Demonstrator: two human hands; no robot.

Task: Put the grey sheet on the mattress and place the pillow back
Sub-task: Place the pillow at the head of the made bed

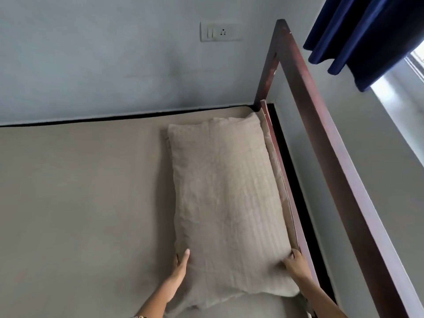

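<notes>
A grey sheet (75,191) lies smooth over the mattress, reaching the wall side. The pillow (224,198), in a ribbed beige-grey case, lies lengthwise along the head of the bed, against the headboard. My left hand (181,265) presses flat against the pillow's near left edge, fingers together. My right hand (296,260) rests on the pillow's near right corner, with its fingertips tucked between the pillow and the headboard rail. Whether either hand pinches the fabric is hard to tell; both touch it.
A dark wooden headboard frame (321,138) runs along the right of the bed. A pale wall with a switch and socket plate (220,32) is behind. A navy curtain (358,35) hangs at the window at upper right.
</notes>
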